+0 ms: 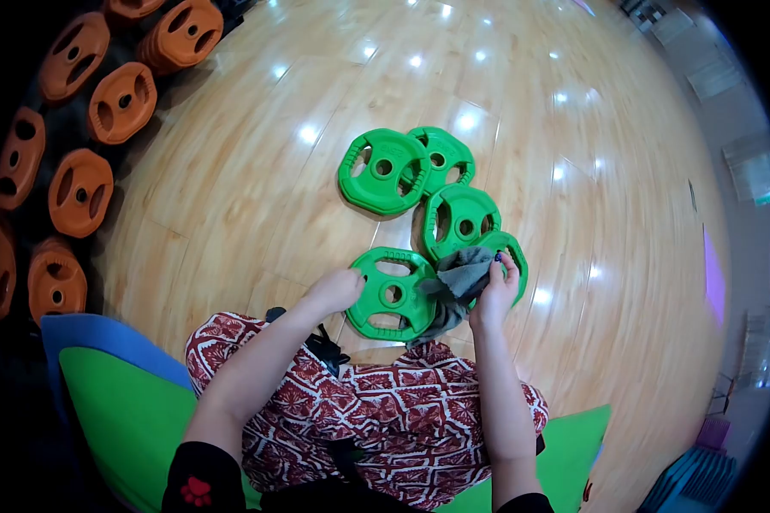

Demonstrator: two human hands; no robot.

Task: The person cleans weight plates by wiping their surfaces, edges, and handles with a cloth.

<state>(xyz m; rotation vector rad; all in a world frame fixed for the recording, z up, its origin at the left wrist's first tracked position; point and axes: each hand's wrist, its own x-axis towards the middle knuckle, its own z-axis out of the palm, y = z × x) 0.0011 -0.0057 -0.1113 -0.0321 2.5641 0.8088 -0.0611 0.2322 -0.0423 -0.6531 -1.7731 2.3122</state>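
Note:
My left hand [337,291] is closed on the left grip of a green weight plate [370,309], which stands tilted in front of my knees. In my right hand [498,295], thumb and fingers pinch a grey cloth [466,272]. Part of the cloth hangs down behind the right side of that plate. Just beyond the cloth is another green plate [515,248], partly covered by it and my hand. Farther out, a green plate [462,224] lies on the floor, and two more overlap, the left one [383,190] resting on the right one [458,154].
Orange weight plates [81,192] hang or stack on a dark rack at the left. Under me are a green mat [120,419] and a blue mat [115,335]. Wooden floor [257,171] stretches ahead. Blue stacked items [693,479] stand at the lower right.

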